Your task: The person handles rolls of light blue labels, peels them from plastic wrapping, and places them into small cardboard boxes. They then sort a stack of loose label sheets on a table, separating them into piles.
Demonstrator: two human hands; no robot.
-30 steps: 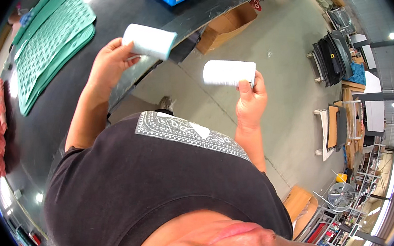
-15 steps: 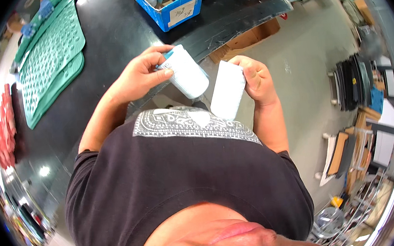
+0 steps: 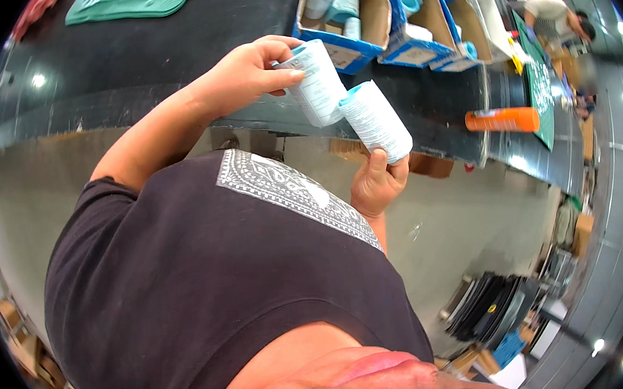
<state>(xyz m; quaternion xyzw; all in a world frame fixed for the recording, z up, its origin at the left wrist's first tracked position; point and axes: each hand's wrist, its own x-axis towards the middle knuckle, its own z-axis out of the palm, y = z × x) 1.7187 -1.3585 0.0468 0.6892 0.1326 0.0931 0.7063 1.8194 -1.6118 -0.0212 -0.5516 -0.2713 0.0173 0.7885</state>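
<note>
My left hand (image 3: 260,73) is closed on the upper end of a label roll (image 3: 316,90), white with fine print and a light-blue inside. A similar label roll (image 3: 383,125) stands tilted in my right hand (image 3: 379,185), thumb and fingers gripping its lower end. The upper end of the right roll is right at the lower end of the left one; whether they touch, I cannot tell. Both are held in front of my chest near the table's edge. Beyond them, a blue cardboard box (image 3: 335,57) on the table holds several more such rolls.
More blue boxes (image 3: 414,53) with rolls stand to its right on the black table (image 3: 236,8). An orange cylinder (image 3: 501,120) lies near the table's right end. Green mats (image 3: 128,6) are at the far left. Another person (image 3: 551,14) bends over at the far right.
My view has swung to the right, bringing more boxes and another person into sight. The two rolls, formerly side by side, are now raised and nearly end to end, still in my hands.
</note>
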